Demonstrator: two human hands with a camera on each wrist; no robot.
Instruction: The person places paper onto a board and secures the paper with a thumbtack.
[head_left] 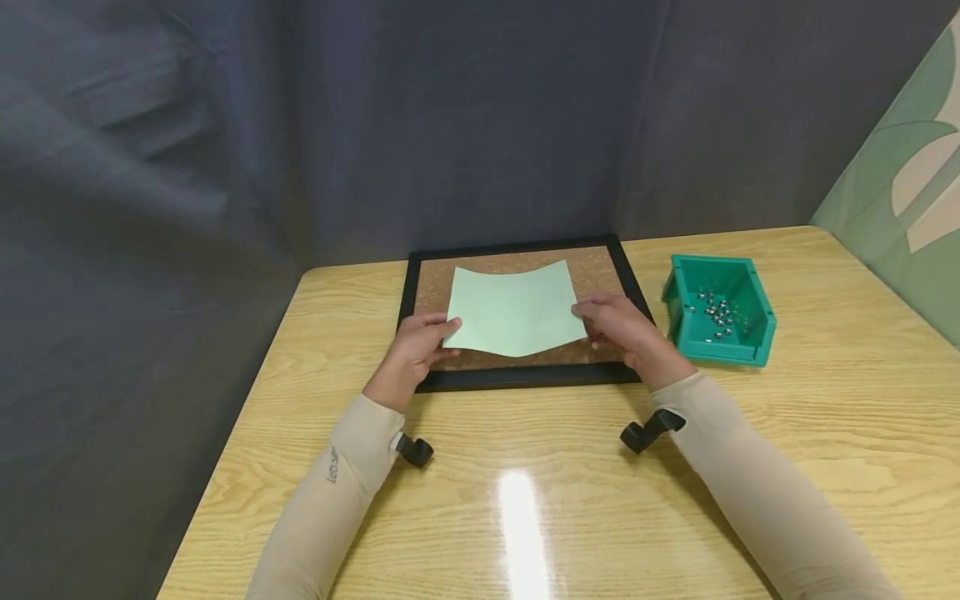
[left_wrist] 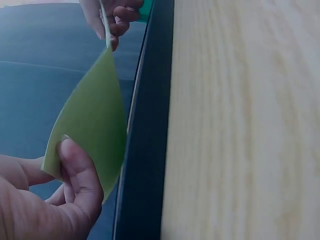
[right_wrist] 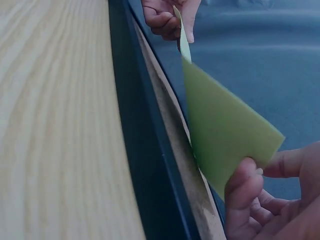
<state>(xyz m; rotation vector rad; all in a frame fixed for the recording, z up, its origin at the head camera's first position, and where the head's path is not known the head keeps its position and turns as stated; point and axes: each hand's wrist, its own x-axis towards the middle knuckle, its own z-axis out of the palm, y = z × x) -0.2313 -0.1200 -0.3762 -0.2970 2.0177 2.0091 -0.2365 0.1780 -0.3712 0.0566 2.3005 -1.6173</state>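
Note:
A sheet of pale green paper [head_left: 516, 310] is held above a cork board [head_left: 480, 360] with a black frame. My left hand [head_left: 417, 343] pinches the sheet's left edge between thumb and fingers. At the opposite edge my right hand [head_left: 619, 327] pinches it the same way. The sheet sags in the middle, and both wrist views show it bowed between the hands. In the left wrist view the thumb [left_wrist: 80, 165] lies on the face of the paper [left_wrist: 95, 115]. The right wrist view shows the paper [right_wrist: 225, 120] just above the cork [right_wrist: 175, 125]. Most of the cork's middle is hidden by the sheet.
A green plastic bin [head_left: 722, 354] with several small shiny metal pieces [head_left: 718, 313] stands right of the board. Everything stands on a light wooden table [head_left: 585, 517]. Behind its far edge hangs a dark cloth [head_left: 480, 125]; a patterned panel [head_left: 907, 167] borders the right side.

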